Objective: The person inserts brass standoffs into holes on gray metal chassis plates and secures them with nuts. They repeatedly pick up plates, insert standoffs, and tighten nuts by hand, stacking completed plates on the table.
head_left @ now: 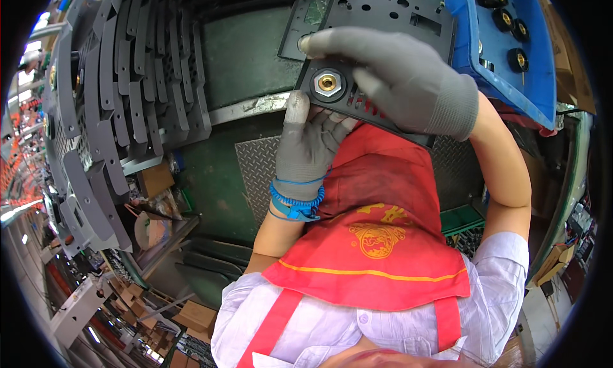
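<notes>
A dark grey sheet-metal panel (391, 24) with round holes and slots lies at the bench edge, tilted toward me. A hex nut (329, 83) with a brass-coloured centre sits on a black washer at its near left corner. My gloved left hand (308, 152) grips that corner from below, thumb up by the edge and fingers partly hidden under the metal. Over the panel arches my gloved right hand (408, 77), its longest fingertip at the left edge and its thumb bent beside the nut. A blue coiled wrist strap (297, 205) circles my left wrist.
Many grey bent metal panels (137, 80) stand in a row at the left. At the right, a blue bin (480, 60) holds several black round fittings (518, 60). Another grey plate (295, 30) lies beneath the held panel. Green matting (246, 55) covers the bench.
</notes>
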### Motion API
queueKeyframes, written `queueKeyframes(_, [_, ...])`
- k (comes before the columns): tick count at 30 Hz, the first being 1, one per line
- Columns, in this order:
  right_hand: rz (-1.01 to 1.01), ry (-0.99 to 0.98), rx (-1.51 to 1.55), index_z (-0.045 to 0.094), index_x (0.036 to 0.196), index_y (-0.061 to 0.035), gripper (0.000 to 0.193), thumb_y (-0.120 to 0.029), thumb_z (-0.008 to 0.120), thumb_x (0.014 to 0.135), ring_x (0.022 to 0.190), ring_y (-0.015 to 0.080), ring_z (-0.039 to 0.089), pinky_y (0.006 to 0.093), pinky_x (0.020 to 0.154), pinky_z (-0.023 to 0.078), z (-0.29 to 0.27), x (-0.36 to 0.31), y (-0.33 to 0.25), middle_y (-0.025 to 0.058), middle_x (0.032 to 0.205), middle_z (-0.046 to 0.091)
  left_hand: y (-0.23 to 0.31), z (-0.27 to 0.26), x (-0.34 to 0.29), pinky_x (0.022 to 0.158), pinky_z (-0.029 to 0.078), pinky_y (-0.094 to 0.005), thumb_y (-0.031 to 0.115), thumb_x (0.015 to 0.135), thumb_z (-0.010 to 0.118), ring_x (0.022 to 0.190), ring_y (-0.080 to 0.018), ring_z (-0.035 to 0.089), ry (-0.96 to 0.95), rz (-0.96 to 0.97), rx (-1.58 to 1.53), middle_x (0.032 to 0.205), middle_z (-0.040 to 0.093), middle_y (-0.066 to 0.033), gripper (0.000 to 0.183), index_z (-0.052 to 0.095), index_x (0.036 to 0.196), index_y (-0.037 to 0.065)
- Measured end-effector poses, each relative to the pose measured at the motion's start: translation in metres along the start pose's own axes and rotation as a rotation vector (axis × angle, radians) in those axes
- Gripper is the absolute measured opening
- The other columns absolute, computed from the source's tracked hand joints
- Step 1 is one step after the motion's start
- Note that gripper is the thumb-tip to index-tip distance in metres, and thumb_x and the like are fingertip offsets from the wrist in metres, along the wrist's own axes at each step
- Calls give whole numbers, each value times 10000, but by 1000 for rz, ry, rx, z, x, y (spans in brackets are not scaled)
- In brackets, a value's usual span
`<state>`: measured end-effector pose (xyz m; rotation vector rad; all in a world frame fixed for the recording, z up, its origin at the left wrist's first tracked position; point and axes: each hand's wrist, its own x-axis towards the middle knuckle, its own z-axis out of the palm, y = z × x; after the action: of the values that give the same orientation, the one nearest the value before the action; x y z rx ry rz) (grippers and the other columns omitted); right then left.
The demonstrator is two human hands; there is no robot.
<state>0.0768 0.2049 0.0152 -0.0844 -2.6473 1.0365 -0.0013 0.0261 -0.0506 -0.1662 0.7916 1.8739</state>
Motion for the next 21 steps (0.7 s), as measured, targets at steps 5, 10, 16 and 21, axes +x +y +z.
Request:
queueKeyframes(5, [347,-36,226,572,1271,-56,382,19,530,898,741,146,619,290,712,519,-22,5,-19,115,861,637,2,-6,-1,960,561,-431,429,1006,516,1126,-287,629,-88,-25,-87,1218,607,-184,515,511,1287,-3])
queueKeyframes(10, [22,139,205,614,1185,-60,264,-172,570,951,747,261,648,329,694,525,6,-1,4,116,834,667,1,-9,-1,947,569,-439,436,1000,527,1108,-283,640,-140,-35,-159,1212,613,-187,512,533,1263,-3])
queueKeyframes(16, [190,40,225,628,1166,-43,234,-101,547,954,877,191,682,309,787,531,-17,3,-15,104,927,689,1,-10,1,938,575,-429,438,1002,521,1102,-282,646,-111,-29,-126,1198,625,-178,510,540,1257,-2])
queueKeyframes(21, [-42,-11,90,606,1205,-59,318,-44,576,889,971,290,672,360,852,528,-3,1,3,149,1041,681,1,-12,0,939,574,-429,444,1005,512,1111,-275,643,-152,-44,-153,1197,627,-171,520,536,1264,-6])
